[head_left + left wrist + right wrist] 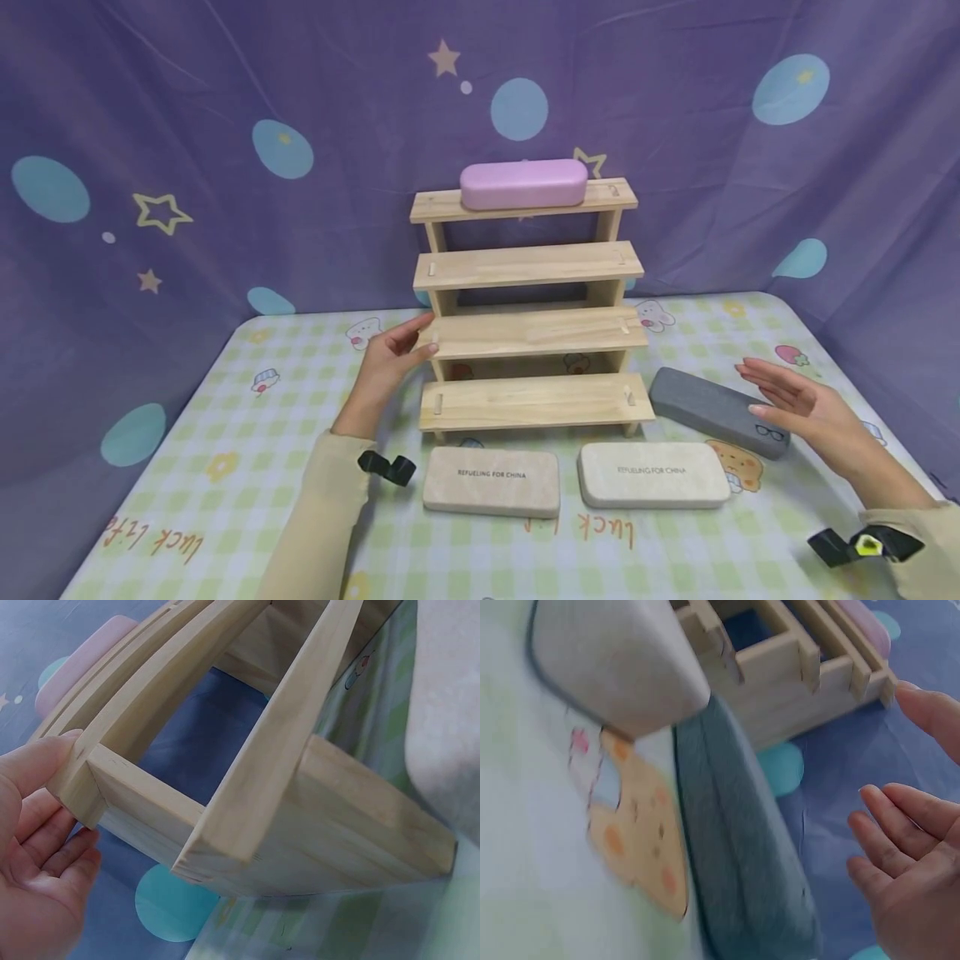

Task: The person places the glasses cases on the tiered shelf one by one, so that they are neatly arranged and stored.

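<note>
A four-tier wooden display shelf [534, 332] stands on the table. My left hand [390, 360] grips the left end of its second board from the bottom; in the left wrist view the thumb [45, 759] lies on the board with the other fingers beneath. On the top tier sits a pink glasses case [523, 185]. My right hand [813, 410] is held with its fingers apart from anything, over the right end of a dark grey glasses case [712, 408] printed with a small glasses outline. That grey case lies slanted beside the shelf's right side.
In front of the shelf lie a beige case [491, 482] and an off-white case [652, 475], both lettered "REFUELING FOR CHINA". A green checked tablecloth [247, 467] covers the table. Behind it hangs a purple curtain [360, 100] with stars and blue spots.
</note>
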Demonstrator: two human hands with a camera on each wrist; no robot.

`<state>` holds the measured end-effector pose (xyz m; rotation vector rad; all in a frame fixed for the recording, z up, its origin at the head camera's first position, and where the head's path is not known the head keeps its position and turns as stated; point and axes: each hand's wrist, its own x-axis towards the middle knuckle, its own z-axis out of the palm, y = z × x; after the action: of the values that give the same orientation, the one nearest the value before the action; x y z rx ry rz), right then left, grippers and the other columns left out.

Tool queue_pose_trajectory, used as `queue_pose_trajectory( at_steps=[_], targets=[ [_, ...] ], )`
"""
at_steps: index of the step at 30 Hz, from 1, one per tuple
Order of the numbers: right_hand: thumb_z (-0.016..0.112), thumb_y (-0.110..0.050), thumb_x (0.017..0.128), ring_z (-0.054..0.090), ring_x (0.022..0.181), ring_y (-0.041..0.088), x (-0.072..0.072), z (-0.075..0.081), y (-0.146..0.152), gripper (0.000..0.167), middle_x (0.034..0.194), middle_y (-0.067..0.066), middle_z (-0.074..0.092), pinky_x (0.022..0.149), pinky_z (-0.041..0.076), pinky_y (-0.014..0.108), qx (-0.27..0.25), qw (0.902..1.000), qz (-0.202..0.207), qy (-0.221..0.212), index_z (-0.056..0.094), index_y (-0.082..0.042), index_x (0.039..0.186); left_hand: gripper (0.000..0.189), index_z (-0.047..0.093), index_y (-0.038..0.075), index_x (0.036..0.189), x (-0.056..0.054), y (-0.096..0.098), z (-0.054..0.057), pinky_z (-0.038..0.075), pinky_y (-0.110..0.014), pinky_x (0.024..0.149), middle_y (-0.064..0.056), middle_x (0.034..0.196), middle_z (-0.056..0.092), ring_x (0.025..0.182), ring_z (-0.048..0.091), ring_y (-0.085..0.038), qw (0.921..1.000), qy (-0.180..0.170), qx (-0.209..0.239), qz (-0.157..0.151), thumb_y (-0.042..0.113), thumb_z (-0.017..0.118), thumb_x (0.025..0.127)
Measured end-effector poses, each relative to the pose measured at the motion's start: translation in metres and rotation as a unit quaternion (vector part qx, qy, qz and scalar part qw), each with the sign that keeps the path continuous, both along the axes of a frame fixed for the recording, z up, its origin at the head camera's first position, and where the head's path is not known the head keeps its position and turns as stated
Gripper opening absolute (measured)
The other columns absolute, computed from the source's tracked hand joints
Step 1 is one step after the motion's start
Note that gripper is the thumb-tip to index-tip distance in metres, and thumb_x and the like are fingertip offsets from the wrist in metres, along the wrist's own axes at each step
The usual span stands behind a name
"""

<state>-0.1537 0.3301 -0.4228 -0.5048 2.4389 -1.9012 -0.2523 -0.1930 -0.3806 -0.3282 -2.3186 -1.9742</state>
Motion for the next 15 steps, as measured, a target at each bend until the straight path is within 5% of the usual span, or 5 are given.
queue_pose_trajectory(
  at_steps=[15],
  targets=[
    [0.05,0.015,0.088,0.035,0.125,-0.014,0.0,-0.03,0.022,0.064,0.137,-0.02,0.046,0.096,0.029,0.002,-0.004,0.9998,0.016,0.007,0.028,-0.001,0.146,0.048,0.053,-0.003,0.13,-0.002,-0.002,-0.001,0.031,-0.028,0.112,-0.015,0.135,0.052,0.131,0.043,-0.02,1.0,0.0,0.001,-0.005,0.002,0.068,0.084]
  ],
)
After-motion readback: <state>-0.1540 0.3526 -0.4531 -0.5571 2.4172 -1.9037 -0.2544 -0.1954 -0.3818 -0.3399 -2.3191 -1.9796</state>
